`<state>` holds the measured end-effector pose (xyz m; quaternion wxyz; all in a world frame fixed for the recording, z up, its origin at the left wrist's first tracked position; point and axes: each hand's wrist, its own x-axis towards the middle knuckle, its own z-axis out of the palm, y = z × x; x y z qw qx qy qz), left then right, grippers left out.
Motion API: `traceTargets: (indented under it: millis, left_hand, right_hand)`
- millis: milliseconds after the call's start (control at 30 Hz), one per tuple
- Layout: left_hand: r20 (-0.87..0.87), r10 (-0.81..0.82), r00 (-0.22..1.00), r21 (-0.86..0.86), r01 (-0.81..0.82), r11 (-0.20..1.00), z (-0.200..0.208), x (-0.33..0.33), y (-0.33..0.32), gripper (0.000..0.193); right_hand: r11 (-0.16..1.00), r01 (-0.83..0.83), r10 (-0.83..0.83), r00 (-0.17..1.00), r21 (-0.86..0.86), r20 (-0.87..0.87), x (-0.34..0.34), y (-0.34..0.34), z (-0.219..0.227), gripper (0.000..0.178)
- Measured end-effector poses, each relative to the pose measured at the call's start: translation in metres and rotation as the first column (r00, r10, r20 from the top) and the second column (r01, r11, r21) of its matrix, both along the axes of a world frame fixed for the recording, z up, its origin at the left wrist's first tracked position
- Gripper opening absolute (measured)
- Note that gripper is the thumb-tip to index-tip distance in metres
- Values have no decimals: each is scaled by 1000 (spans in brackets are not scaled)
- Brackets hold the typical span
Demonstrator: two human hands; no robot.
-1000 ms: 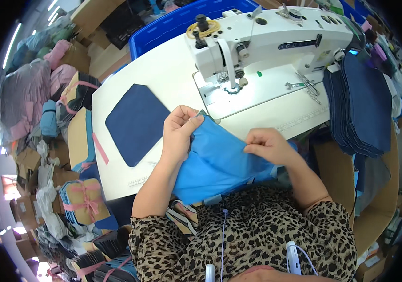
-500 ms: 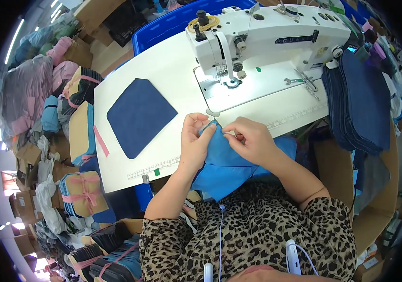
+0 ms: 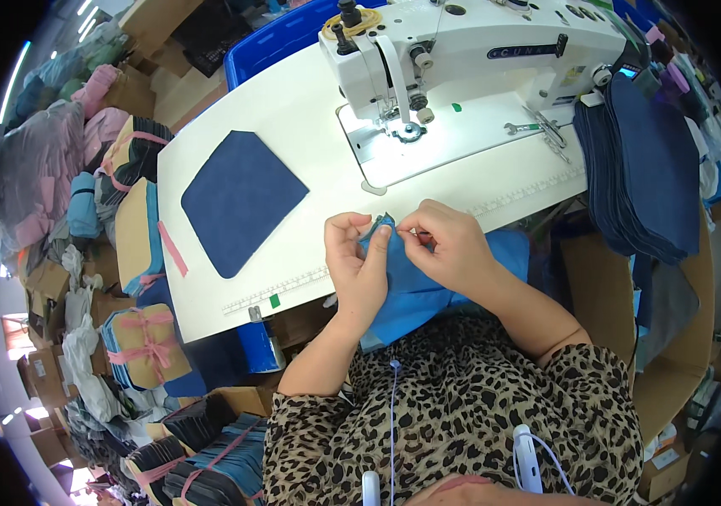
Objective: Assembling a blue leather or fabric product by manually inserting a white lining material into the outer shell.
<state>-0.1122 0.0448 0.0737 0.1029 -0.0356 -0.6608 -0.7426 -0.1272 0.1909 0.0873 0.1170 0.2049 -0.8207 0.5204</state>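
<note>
A piece of bright blue cloth (image 3: 415, 291) hangs in front of my body at the table's near edge. My left hand (image 3: 360, 270) is closed on its upper corner, the thumb pressing the folded edge, where a darker strip shows. Beside it, my right hand (image 3: 449, 244) pinches the same edge with thumb and forefinger. Something small and reddish shows under the right fingers, too small to name. Beyond both hands stands a white sewing machine (image 3: 478, 63), its needle area lit. A navy cloth panel (image 3: 242, 202) lies flat on the white table (image 3: 310, 244) to the left.
A stack of navy panels (image 3: 651, 169) drapes over the table's right end, near scissors (image 3: 548, 126) and a small wrench (image 3: 522, 128). A cardboard box (image 3: 601, 295) stands below. Tied bundles of cut pieces (image 3: 148, 346) are at the left, and a blue bin (image 3: 272, 51) is behind the table.
The view has shifted slightly. The cloth's corner is now turned up more between my fingers, and its lower part has drawn in behind my left hand. Both hands keep their hold.
</note>
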Motion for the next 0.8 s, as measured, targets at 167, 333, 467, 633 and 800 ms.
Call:
traceTargets:
  millis: [167,333,467,633,800]
  left_hand:
    - [-92,62,994,-87,-70,994,-9,5,2,26]
    - [19,12,1000,35,-13,999,-8,3,-8,23]
    - [150,-16,988,166,-9,986,-8,1,-12,21]
    - [150,-6,989,163,-18,987,-6,3,-12,21]
    - [112,-10,994,89,0,996,-10,7,-12,22]
  right_hand:
    - [1000,-7,9,997,-31,80,2,1,-1,9]
    - [951,-71,173,930,-302,324,1,15,-9,7]
    - [888,-164,362,825,-430,434,0,26,-18,10]
    - [872,-213,384,856,-442,346,2,30,-21,24]
    - [967,-159,193,967,-199,164,3,11,-24,23]
